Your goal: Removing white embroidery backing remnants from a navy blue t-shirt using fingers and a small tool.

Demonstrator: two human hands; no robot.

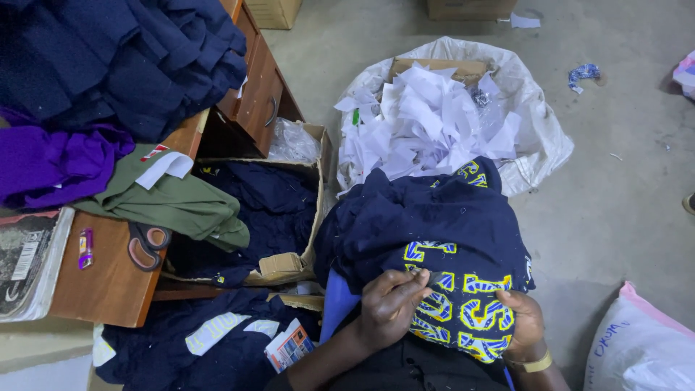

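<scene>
the left hand (391,304) is pinching its fingers together on the yellow-and-blue lettering of a navy garment (434,239) lying in the person's lap. the right hand (523,322) is gripping the cloth's edge. a sack of white paper scraps (434,116) is sitting just beyond, scissors (147,245) lying on the wooden bench (108,282).

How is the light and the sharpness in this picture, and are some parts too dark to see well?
In the head view the light is soft and even, without hard shadows; the white paper scraps look bright, almost washed out; the navy garment and the left hand on it are dim but sharp; the dark clothes in the cardboard box lose detail.
</scene>
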